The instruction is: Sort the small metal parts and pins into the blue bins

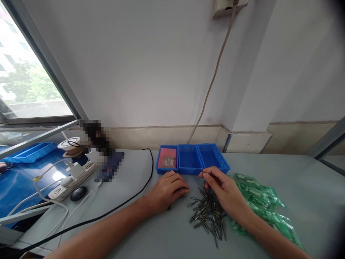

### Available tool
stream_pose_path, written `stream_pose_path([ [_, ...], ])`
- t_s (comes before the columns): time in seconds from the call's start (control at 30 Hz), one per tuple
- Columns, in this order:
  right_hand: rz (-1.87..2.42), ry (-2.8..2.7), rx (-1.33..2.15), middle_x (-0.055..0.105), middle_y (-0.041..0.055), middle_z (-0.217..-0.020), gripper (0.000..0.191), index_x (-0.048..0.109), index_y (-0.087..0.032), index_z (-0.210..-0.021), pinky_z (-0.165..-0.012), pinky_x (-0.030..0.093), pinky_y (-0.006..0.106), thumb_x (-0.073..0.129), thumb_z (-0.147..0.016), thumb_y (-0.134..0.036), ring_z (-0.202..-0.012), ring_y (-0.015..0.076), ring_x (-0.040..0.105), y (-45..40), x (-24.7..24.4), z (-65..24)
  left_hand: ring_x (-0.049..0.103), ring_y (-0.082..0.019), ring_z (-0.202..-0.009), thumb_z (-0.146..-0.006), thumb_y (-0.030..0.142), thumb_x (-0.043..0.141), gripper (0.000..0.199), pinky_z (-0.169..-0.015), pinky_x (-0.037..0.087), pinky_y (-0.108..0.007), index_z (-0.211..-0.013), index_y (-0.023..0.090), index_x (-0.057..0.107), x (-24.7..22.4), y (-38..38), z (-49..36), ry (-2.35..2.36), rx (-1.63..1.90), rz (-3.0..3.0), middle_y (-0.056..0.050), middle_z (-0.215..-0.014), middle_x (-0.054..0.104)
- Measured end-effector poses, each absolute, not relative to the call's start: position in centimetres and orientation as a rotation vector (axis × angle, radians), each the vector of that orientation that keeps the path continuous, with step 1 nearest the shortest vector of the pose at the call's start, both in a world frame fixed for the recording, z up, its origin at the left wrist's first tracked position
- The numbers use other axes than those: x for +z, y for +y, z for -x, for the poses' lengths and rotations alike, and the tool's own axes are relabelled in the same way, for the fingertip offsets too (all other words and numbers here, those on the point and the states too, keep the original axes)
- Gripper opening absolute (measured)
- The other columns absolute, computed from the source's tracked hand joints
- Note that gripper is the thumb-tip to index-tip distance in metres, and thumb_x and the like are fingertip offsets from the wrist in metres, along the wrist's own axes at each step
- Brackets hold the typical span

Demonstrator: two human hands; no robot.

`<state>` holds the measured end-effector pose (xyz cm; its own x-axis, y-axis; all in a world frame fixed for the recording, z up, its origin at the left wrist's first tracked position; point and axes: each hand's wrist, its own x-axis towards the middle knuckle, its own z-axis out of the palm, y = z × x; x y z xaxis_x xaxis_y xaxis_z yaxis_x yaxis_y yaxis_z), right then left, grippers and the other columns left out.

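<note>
My left hand (168, 190) rests on the grey table with its fingers curled round small metal pieces, partly hidden, left of a loose pile of metal rivets (208, 212). Above the pile, my right hand (222, 189) pinches a small rivet (202, 170) between thumb and fingertips, close to the front edge of the blue trays. Of the three blue compartments, the left one (159, 169) holds a red sheet with a small clear bag on it. The middle compartment (185, 156) has a small dark piece inside, and the right one (212, 156) shows its bare bottom.
Green plastic bags (265, 205) lie to the right of the pile. A black cable (118, 205) crosses the table on the left, near a power strip (66, 189), a round black object (78, 193) and a pixelated dark item. A wall stands behind the trays.
</note>
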<state>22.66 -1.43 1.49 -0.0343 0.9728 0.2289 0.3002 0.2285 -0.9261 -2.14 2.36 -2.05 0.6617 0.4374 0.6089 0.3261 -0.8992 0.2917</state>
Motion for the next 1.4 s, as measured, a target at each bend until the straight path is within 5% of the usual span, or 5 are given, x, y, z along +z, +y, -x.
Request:
stream_pose_path([
  [0.47, 1.244, -1.548, 0.868, 0.077, 0.0064, -0.103, 0.033, 0.071, -0.025, -0.1, -0.073, 0.058, 0.034, 0.059, -0.101, -0.056, -0.074, 0.0209, 0.066, -1.46, 1.46, -22.72, 0.056, -0.018, -0.081, -0.109, 0.041, 0.061, 0.028, -0.077, 0.045, -0.031, -0.096, 0.017, 0.067, -2.09, 2.24, 2.18, 0.695, 1.08, -2.708, -0.005, -0.088, 0.07],
  [1.4, 1.248, -1.551, 0.855, 0.076, 0.0059, -0.1, 0.033, 0.072, -0.026, -0.097, -0.072, 0.059, 0.034, 0.059, -0.101, -0.056, -0.073, 0.021, 0.066, -1.64, 1.74, -22.64, 0.055, -0.018, -0.082, -0.109, 0.042, 0.061, 0.032, -0.077, 0.046, -0.031, -0.089, 0.017, 0.063, -1.79, 2.18, 2.12, 0.691, 1.067, -2.684, -0.005, -0.087, 0.068],
])
